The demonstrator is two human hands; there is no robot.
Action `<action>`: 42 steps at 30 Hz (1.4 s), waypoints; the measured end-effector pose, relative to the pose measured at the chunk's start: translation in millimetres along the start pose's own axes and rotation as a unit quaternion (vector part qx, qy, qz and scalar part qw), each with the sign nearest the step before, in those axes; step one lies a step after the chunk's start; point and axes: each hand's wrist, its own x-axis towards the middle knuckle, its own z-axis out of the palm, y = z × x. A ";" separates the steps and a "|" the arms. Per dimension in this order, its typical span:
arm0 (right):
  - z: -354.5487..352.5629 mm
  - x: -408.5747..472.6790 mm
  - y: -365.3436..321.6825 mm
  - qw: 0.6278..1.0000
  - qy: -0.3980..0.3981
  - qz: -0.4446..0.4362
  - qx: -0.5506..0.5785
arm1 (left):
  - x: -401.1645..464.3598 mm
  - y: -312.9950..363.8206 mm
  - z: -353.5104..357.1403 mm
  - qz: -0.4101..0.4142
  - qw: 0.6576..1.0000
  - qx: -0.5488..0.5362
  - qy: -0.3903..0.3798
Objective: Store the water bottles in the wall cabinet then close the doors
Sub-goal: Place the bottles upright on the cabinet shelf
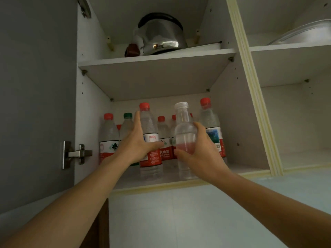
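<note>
Two bare arms reach up into the open wall cabinet (pixel 222 111). The left hand (pixel 138 142) wraps its fingers around a red-capped water bottle (pixel 149 133) standing at the front of the bottom shelf (pixel 240 171). The right hand (pixel 198 154) holds a clear bottle with a white cap (pixel 183 129) and a little pink drink inside, just beside the first one. More water bottles stand behind, one with a green cap (pixel 127 115). A shiny kettle (pixel 159 34) sits on the shelf above. The grey door (pixel 35 97) hangs open on the left.
</note>
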 end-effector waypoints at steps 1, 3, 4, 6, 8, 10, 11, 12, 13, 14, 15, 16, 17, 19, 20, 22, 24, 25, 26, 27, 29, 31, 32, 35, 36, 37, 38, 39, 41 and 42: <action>3.9 1.6 -1.5 1.000 -0.007 0.001 0.000 | -0.3 -3.6 -2.7 0.011 1.000 0.009 0.000; 10.7 5.0 -3.1 1.000 -0.027 0.012 0.005 | -3.0 -9.5 -9.7 0.021 0.999 0.013 -0.033; 13.4 7.0 -3.6 0.999 -0.039 0.019 0.010 | -5.2 -12.0 -12.9 0.021 0.998 0.010 -0.059; 16.6 12.5 -4.7 0.998 -0.062 0.028 0.015 | -10.6 -16.3 -17.0 0.028 0.994 0.018 -0.099; 17.4 19.0 -6.5 0.996 -0.082 0.037 0.006 | -14.6 -18.5 -18.4 0.033 0.993 0.034 -0.110; 18.9 25.9 -9.0 0.994 -0.098 0.050 -0.011 | -13.9 -19.9 -19.0 0.033 0.993 0.058 -0.101; 19.8 29.2 -10.1 0.993 -0.105 0.057 -0.025 | -12.1 -20.2 -19.2 0.033 0.992 0.076 -0.096; 20.9 32.4 -11.3 0.991 -0.111 0.063 -0.039 | -10.1 -20.9 -19.8 0.032 0.991 0.096 -0.091; 21.8 35.3 -12.3 0.989 -0.118 0.069 -0.051 | -8.0 -22.1 -20.2 0.032 0.988 0.120 -0.087; 22.3 37.8 -13.0 0.988 -0.124 0.072 -0.059 | -6.1 -23.9 -20.4 0.034 0.985 0.149 -0.082; 22.8 39.9 -13.4 0.987 -0.131 0.072 -0.065 | -4.5 -26.1 -20.4 0.037 0.980 0.182 -0.075; 23.3 41.5 -13.7 0.985 -0.135 0.072 -0.073 | -2.9 -28.7 -20.0 0.040 0.974 0.210 -0.069; 24.2 42.7 -13.7 0.984 -0.138 0.071 -0.083 | -1.8 -31.4 -19.2 0.042 0.971 0.228 -0.065; 28.0 45.2 -13.6 0.983 -0.136 0.073 -0.100 | 1.2 -36.0 -16.5 0.050 0.969 0.234 -0.058; 30.7 46.5 -13.6 0.982 -0.135 0.075 -0.105 | 3.2 -37.6 -15.2 0.053 0.970 0.232 -0.056; 36.5 49.4 -13.5 0.982 -0.134 0.077 -0.113 | 7.5 -40.4 -12.8 0.054 0.968 0.238 -0.054; 41.5 52.5 -12.9 0.980 -0.132 0.079 -0.124 | 12.2 -43.8 -10.6 0.051 0.963 0.260 -0.054; 44.1 54.0 -12.4 0.980 -0.129 0.080 -0.132 | 14.6 -45.9 -9.4 0.053 0.959 0.273 -0.052; 46.8 55.3 -11.6 0.979 -0.126 0.080 -0.138 | 16.9 -48.2 -8.0 0.055 0.956 0.285 -0.049; 49.8 56.9 -10.4 0.978 -0.124 0.080 -0.146 | 19.0 -50.6 -6.4 0.058 0.953 0.295 -0.046; 56.4 60.5 -8.4 0.976 -0.121 0.083 -0.163 | 22.4 -55.5 -3.4 0.064 0.948 0.310 -0.037; 62.0 64.0 -7.6 0.972 -0.122 0.090 -0.180 | 24.3 -61.6 -0.3 0.081 0.944 0.319 -0.022; 64.4 65.5 -7.3 0.971 -0.123 0.093 -0.184 | 25.0 -64.9 1.1 0.090 0.943 0.320 -0.014; 70.5 68.3 -4.2 0.971 -0.122 0.098 -0.181 | 25.2 -73.8 7.0 0.094 0.940 0.328 0.003; 72.3 68.6 -2.5 0.972 -0.120 0.098 -0.174 | 24.6 -76.6 10.1 0.093 0.938 0.335 0.010; 73.9 68.9 -0.5 0.974 -0.120 0.098 -0.167 | 23.5 -79.3 13.6 0.093 0.936 0.339 0.018; 75.0 68.8 1.6 0.974 -0.123 0.098 -0.161 | 22.3 -82.1 17.0 0.095 0.936 0.339 0.027; 76.1 68.9 3.5 0.975 -0.126 0.097 -0.156 | 20.9 -84.4 19.9 0.100 0.938 0.331 0.036; 77.7 69.8 6.8 0.975 -0.130 0.096 -0.149 | 19.5 -87.2 21.5 0.106 0.943 0.312 0.050; 78.4 70.5 8.0 0.976 -0.132 0.095 -0.148 | 19.8 -87.9 20.8 0.108 0.944 0.307 0.054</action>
